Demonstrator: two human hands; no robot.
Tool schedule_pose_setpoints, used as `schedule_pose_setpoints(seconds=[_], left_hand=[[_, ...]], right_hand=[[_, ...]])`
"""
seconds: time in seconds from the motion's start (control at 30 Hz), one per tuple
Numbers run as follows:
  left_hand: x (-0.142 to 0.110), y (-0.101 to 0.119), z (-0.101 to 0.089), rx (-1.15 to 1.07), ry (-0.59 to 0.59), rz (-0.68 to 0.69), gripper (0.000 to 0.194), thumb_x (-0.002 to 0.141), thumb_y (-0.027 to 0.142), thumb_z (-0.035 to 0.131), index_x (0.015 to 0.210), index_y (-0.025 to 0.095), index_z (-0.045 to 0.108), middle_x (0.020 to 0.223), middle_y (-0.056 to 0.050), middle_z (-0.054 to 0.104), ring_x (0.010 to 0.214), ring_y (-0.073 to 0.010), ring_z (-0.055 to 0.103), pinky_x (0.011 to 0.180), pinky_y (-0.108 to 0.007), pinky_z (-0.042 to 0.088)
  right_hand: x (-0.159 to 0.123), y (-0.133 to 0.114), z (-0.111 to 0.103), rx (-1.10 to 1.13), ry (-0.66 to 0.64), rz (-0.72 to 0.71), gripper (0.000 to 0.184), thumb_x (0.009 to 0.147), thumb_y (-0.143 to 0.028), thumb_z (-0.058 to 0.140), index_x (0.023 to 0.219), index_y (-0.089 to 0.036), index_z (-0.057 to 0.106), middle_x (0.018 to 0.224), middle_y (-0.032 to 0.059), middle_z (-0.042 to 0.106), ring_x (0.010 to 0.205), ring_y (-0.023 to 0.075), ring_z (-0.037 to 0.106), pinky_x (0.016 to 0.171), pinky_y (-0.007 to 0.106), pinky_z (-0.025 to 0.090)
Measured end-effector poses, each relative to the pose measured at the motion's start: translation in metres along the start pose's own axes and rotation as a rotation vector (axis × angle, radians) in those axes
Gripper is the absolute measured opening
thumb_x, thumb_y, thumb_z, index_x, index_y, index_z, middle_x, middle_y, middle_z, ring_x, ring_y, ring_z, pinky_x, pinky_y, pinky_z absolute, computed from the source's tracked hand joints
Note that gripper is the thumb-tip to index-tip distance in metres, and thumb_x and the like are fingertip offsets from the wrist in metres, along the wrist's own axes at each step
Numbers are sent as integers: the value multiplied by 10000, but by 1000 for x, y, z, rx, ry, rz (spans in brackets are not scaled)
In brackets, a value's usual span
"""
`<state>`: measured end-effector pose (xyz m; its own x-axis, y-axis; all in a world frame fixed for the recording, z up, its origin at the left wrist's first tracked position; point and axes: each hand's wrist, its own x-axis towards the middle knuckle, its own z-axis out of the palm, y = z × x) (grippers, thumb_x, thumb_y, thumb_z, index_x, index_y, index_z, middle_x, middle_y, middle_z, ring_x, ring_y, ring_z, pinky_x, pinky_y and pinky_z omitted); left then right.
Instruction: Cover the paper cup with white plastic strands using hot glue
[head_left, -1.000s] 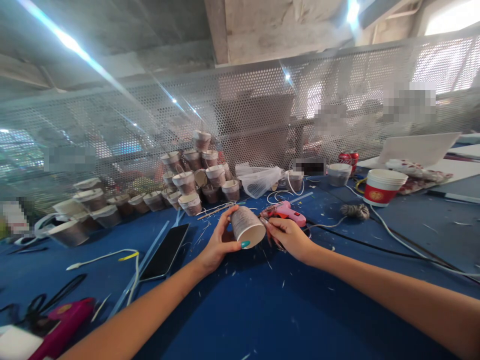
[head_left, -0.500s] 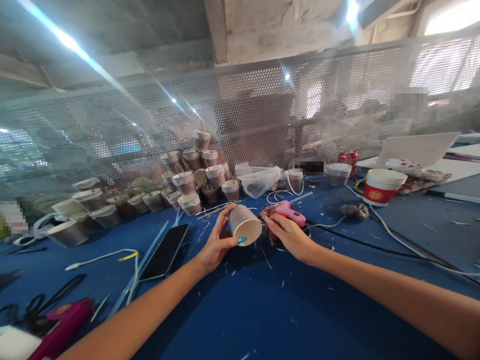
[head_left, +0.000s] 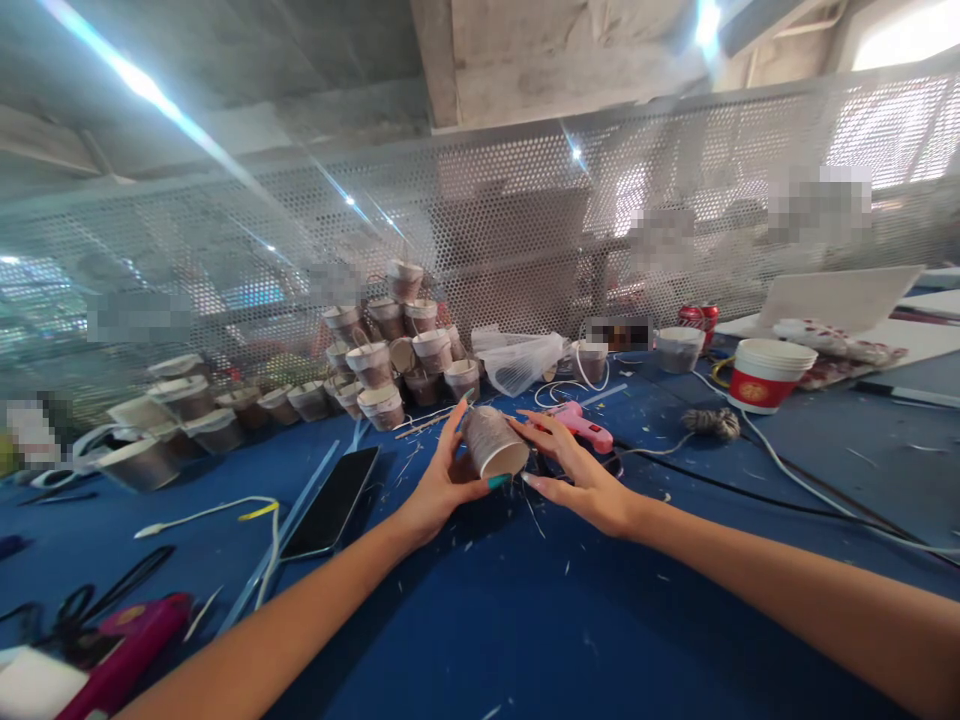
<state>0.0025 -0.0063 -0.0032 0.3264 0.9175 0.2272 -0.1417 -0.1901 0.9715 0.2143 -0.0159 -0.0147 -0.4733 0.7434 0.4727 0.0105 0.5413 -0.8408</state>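
Note:
A paper cup [head_left: 489,440] with a grey-brown textured wrap lies tilted between my hands, its white mouth turned toward me. My left hand [head_left: 442,480] is closed around its left side, the green-nailed thumb on the lower rim. From the other side, my right hand [head_left: 577,470] has its thumb at the rim and its fingertips against the cup wall, so both hands hold it. A pink glue gun [head_left: 589,428] rests just behind my right hand, partly covered by the fingers.
Several wrapped cups [head_left: 371,365] are stacked at the back, with more at the left. A black phone [head_left: 334,500] lies beside my left forearm. Cables, a twine bundle [head_left: 711,424], red-and-white paper cups [head_left: 769,375] and a magenta tool [head_left: 135,650] also occupy the blue table [head_left: 480,620].
My right hand has gone from a pinch beside the cup to spread fingers against it. The cup has tipped and turned slightly, its mouth now facing lower.

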Motion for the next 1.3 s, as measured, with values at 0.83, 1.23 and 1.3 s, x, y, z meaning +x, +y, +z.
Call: schedule_pose_setpoints(seconds=[0.83, 1.23, 1.3], left_hand=[[3, -1, -1, 9, 163, 25, 794, 515, 108, 787, 1209, 301, 452, 1367, -32, 418, 1239, -265, 433, 1035, -382, 386], [-1, -2, -7, 67, 159, 88, 976, 574, 177, 805, 1368, 377, 274, 1445, -56, 338, 1243, -295, 443, 1056, -475, 376], [-1, -3, -7, 85, 160, 85, 937, 577, 182, 805, 1343, 351, 293, 1409, -70, 380, 1215, -294, 469, 1041, -488, 393]], right_hand=[[6, 2, -4, -817, 418, -141, 489, 774, -176, 507, 1251, -139, 406, 1200, 186, 544, 1125, 300, 526, 951, 520, 437], [16, 8, -40, -1225, 301, 535, 436, 787, -518, 527, 947, -114, 556, 837, 168, 624, 834, 326, 629, 653, 392, 455], [15, 15, -42, -1203, 326, 461, 440, 733, -572, 565, 893, -163, 563, 719, 116, 620, 712, 297, 633, 565, 360, 439]])
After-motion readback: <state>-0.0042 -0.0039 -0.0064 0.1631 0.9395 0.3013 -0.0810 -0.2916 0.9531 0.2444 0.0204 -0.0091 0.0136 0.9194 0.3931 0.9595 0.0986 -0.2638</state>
